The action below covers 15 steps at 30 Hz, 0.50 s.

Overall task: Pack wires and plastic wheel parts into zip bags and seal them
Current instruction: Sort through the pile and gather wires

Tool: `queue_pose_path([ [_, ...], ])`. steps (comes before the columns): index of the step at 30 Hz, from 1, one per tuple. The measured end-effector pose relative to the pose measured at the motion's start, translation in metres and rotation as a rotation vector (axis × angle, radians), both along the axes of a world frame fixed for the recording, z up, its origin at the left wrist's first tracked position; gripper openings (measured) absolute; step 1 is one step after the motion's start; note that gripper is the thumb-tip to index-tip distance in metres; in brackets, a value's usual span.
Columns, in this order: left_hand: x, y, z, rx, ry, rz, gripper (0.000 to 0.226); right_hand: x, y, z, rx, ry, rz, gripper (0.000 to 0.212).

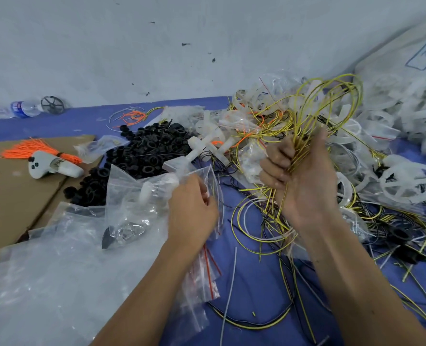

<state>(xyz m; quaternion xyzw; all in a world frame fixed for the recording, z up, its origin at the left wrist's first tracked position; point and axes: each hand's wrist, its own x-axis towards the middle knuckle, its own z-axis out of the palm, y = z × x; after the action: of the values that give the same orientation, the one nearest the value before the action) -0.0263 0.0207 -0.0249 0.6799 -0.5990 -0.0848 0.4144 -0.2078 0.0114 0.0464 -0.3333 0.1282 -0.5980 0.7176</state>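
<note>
Right hand (304, 181): fingers clenched round a looped bundle of yellow-and-black wires (326, 108), raised above the bench. Left hand (192, 208): fingers pinch the mouth of a clear zip bag (142, 193), white part inside, unsealed. Judged mid-task: heaps of translucent white plastic wheels (408, 183) remain loose. Blue-covered bench (251, 283); scuffed pale wall (107, 46) behind.

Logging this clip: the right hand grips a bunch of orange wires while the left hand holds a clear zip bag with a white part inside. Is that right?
Not quite. In the head view the right hand grips a bunch of yellow wires, not orange ones; the orange wires lie bundled on the cardboard. The left hand does hold a clear zip bag with a white part inside.
</note>
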Motion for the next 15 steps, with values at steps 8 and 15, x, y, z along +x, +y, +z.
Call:
queue_pose_path([
  [8,-0.018,0.009,0.012,-0.03,0.388,-0.604,0.022,0.016,-0.003,-0.003,0.038,-0.158,0.054,0.047],
  [15,-0.023,0.005,0.001,0.072,0.382,-0.529,0.011,-0.005,-0.011,-0.005,0.051,-0.274,0.045,0.05],
])
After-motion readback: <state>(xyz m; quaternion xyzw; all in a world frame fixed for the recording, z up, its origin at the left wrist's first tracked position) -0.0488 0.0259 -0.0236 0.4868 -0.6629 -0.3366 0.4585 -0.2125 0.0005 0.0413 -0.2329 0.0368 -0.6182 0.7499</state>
